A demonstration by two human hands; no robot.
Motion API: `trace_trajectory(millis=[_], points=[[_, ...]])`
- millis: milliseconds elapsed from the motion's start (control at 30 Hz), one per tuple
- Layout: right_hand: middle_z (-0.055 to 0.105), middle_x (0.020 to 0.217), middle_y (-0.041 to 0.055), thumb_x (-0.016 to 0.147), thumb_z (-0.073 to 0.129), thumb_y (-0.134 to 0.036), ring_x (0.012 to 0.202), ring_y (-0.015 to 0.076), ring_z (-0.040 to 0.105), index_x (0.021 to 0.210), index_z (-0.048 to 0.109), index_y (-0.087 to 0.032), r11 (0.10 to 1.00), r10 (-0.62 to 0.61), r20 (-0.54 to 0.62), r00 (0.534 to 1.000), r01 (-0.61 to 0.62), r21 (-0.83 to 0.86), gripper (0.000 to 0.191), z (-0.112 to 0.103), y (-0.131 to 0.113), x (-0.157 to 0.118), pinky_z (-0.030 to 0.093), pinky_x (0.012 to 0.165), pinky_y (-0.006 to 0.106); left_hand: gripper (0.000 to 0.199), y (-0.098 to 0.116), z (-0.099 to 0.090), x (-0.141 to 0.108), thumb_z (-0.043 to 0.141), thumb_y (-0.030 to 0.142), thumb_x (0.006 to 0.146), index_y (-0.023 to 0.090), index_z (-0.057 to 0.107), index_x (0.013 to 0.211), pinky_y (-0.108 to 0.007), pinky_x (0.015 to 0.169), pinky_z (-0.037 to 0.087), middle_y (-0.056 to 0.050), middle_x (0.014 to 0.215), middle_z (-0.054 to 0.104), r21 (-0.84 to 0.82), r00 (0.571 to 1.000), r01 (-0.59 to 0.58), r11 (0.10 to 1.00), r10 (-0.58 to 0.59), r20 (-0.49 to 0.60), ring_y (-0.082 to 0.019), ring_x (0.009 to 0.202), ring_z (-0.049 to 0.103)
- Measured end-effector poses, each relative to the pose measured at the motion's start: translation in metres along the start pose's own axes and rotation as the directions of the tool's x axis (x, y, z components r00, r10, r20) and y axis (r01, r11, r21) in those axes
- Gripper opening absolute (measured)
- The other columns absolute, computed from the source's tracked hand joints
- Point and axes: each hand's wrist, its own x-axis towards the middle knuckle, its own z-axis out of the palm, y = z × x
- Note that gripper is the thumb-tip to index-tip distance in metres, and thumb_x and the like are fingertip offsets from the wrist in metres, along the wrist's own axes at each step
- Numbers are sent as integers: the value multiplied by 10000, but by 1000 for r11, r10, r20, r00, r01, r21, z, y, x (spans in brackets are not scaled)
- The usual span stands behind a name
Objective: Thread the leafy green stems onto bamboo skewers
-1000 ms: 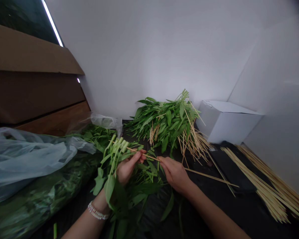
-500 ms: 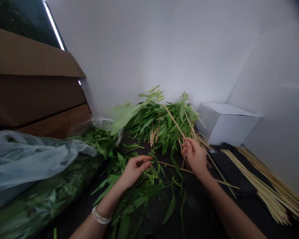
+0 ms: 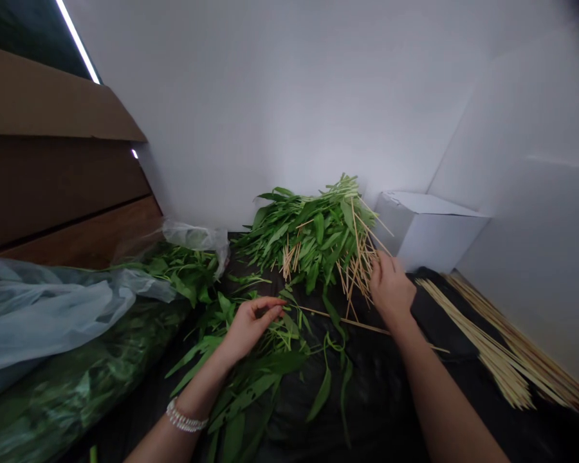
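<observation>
Now, the right hand [image 3: 390,286] pinches a bamboo skewer [image 3: 374,239] at the right edge of heaped leafy greens [image 3: 299,222], lying beyond and between it and the left hand [image 3: 248,326], whose thumb and forefinger part slightly near loose leaves [image 3: 282,364].

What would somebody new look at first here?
Probably the bushy heap of leafy greens in the middle, before the white wall, with the right hand at its side. Next, perhaps, the long wooden skewers at far right, and the big plastic bag at far left.
</observation>
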Motion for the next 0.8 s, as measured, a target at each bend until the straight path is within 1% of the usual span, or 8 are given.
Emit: trace_trajectory(millis=[133, 200, 267, 400, 500, 600, 700, 800], points=[[674, 985, 120, 948, 433, -288, 871, 200, 635, 1143, 654, -168, 997, -75, -64, 995, 77, 24, 318, -17, -9, 5, 455, 726, 268, 320, 0, -1, 1, 669, 419, 763, 151, 741, 922, -288, 690, 529, -65, 772, 743, 6, 1000, -9, 1000, 9, -19, -188, 712, 669], [687, 939, 97, 952, 434, -284, 867, 187, 634, 1061, 665, -172, 978, -149, -10, 989, 148, 148, 279, -19, -20, 3, 455, 764, 269, 346, 0, -1, 1, 665, 450, 762, 146, 741, 907, -290, 686, 528, -62, 757, 737, 7, 999, -15, 1000, 15, -41, -186, 696, 657], [692, 921, 69, 951, 447, -277, 840, 164, 633, 983, 663, -182, 935, -270, 128, 954, 228, 273, 238, -18, -34, -5, 450, 762, 254, 396, 2, -2, 1, 636, 503, 779, 139, 740, 897, -295, 686, 525, -61, 754, 733, -4, 998, 0, 1000, 0, -59, -185, 685, 647], [675, 849, 37, 926, 501, -244, 818, 169, 609, 874, 666, -208, 886, -462, 497, 734, 360, 292, 176, -12, -62, -27, 420, 707, 260, 525, 5, -6, 1, 528, 608, 826, 132, 740, 891, -298, 689, 516, -70, 772, 725, -53, 992, 26, 998, -33, -122, -197, 717, 645], [666, 841, 62, 892, 539, -198, 870, 205, 588, 819, 662, -187, 851, -499, 652, 571, 464, 246, 143, -7, -73, -41, 399, 711, 284, 521, 6, -12, 1, 516, 587, 848, 128, 727, 976, -262, 641, 483, -55, 733, 704, -36, 978, -22, 999, 14, -206, -165, 661, 602], [664, 873, 106, 839, 533, -89, 892, 224, 575, 811, 662, -159, 835, -460, 744, 484, 521, 177, 149, -2, -76, -49, 375, 716, 307, 481, 6, -18, 3, 509, 535, 874, 126, 702, 1038, -229, 555, 426, -34, 712, 687, -10, 962, -46, 999, 41, -268, -120, 562, 512], [661, 887, 118, 801, 532, -54, 893, 231, 569, 835, 657, -149, 836, -436, 762, 479, 528, 146, 161, 0, -76, -52, 349, 714, 318, 458, 6, -20, 3, 497, 515, 883, 126, 701, 1014, -226, 521, 402, -25, 698, 680, 11, 957, -49, 999, 50, -287, -110, 525, 478], [658, 852, 110, 836, 522, -110, 867, 237, 559, 828, 642, -147, 849, -431, 724, 538, 513, 124, 126, -1, -76, -51, 324, 720, 333, 399, 7, -18, 1, 539, 470, 872, 136, 707, 1010, -239, 552, 430, -31, 705, 687, 96, 965, -79, 992, 100, -241, -132, 566, 540]])
